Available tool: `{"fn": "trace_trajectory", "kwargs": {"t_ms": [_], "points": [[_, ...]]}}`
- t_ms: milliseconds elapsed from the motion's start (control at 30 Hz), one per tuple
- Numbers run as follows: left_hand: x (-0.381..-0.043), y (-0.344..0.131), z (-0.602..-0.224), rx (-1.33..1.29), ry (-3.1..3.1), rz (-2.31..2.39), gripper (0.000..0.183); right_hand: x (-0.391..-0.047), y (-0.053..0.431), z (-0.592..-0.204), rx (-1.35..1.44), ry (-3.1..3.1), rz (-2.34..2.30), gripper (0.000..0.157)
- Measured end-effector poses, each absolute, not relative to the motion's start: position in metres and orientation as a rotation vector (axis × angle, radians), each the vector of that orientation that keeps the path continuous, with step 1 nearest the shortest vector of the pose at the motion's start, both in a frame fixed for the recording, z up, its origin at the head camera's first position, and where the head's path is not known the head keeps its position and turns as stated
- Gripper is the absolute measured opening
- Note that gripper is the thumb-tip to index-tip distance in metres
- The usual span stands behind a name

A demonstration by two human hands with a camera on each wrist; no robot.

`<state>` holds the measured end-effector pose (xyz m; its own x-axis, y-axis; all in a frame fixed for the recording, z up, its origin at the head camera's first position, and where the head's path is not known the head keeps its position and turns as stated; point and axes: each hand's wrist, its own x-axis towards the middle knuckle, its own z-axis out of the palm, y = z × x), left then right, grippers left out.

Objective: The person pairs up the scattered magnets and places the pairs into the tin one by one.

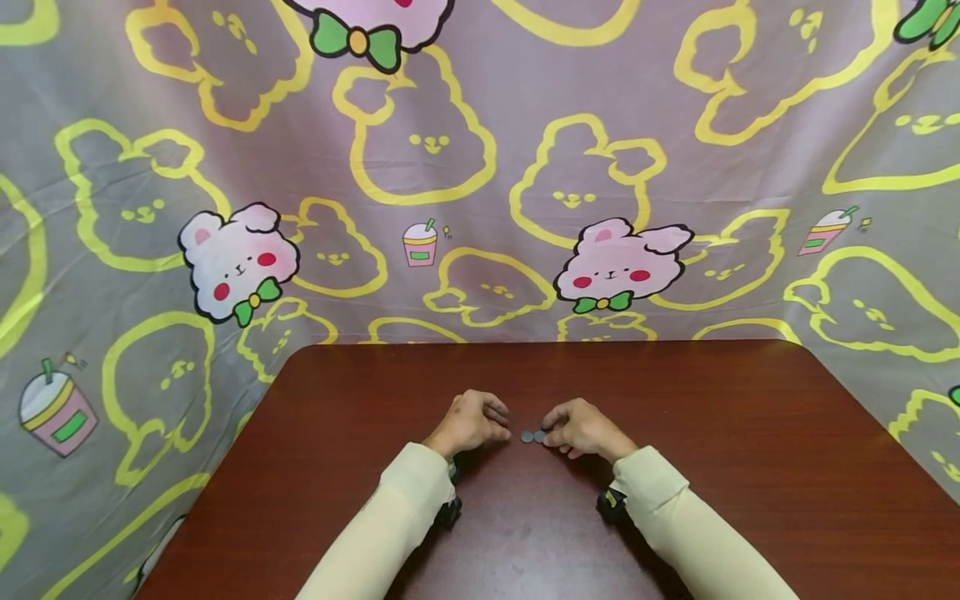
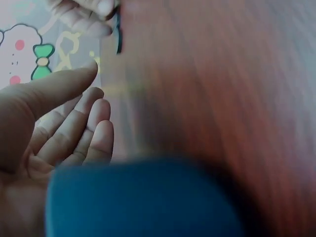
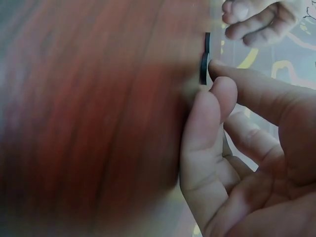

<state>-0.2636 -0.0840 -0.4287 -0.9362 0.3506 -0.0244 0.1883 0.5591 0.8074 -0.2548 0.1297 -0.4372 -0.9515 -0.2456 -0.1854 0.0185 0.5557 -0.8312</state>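
Two small, flat grey discs lie side by side on the brown table, a left disc [image 1: 527, 437] and a right disc [image 1: 540, 436]. They look like coins or magnets; their faces are too small to read. In the right wrist view the discs [image 3: 204, 68] appear edge-on as thin dark slivers that meet or overlap slightly. My right hand [image 1: 587, 429] is at the right disc, its fingertips touching or nearly touching it, the fingers loosely bent. Left of the discs, my left hand [image 1: 474, 423] rests with relaxed, slightly bent fingers and nothing between them.
The dark reddish-brown table [image 1: 675, 400] has rounded far corners. Behind it and at the sides hangs a grey cloth [image 1: 487, 150] printed with yellow outlines and cartoon rabbits. Dark devices sit at both wrists, below the rolled pale sleeves [image 1: 408, 492].
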Motion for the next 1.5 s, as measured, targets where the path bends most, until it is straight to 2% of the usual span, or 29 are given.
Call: {"fn": "trace_trajectory", "kwargs": {"t_ms": [933,1500], "points": [[-0.234,-0.175,-0.433,0.654,2.434,1.310,0.060,-0.262,0.129,-0.436,-0.270,2.549,-1.248,0.024],[-0.216,-0.189,-0.439,0.658,2.301,1.480,0.071,-0.261,0.123,-0.437,-0.300,2.607,-1.209,0.017]]}}
